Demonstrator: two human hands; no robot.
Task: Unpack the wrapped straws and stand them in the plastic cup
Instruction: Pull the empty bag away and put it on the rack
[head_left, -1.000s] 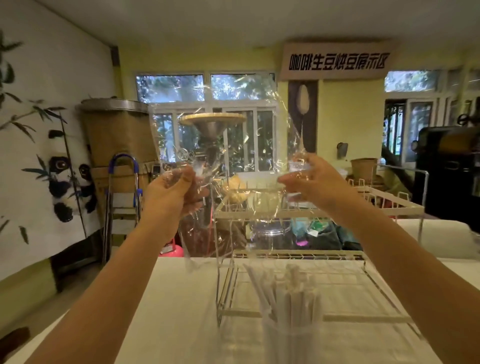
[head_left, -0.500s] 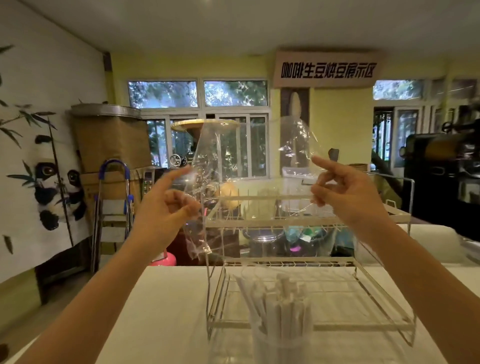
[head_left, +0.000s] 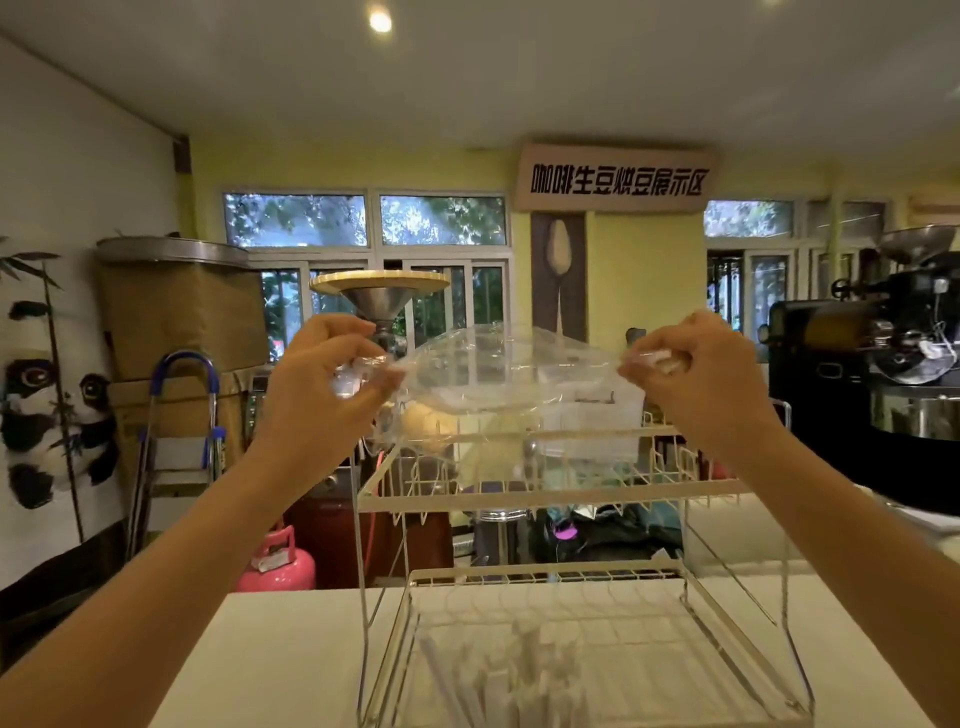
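A clear plastic wrapper (head_left: 498, 374) is stretched flat between my two hands, held up at chest height above the wire rack. My left hand (head_left: 322, 384) pinches its left end and my right hand (head_left: 696, 374) pinches its right end. The wrapper looks empty. Low in the view, several white wrapped straws (head_left: 519, 670) stand bunched together at the bottom edge. The plastic cup that holds them is cut off by the frame.
A white two-tier wire dish rack (head_left: 550, 499) stands on the white table (head_left: 280, 654) right behind the straws. Beyond the table are a pink gas cylinder (head_left: 278, 564), a step ladder (head_left: 182, 431) and a black roasting machine (head_left: 872, 389).
Both hands have pulled the wrapper from a loose upright sheet into a flat, taut, horizontal strip. The view has tilted up, so the straws sit lower in the frame.
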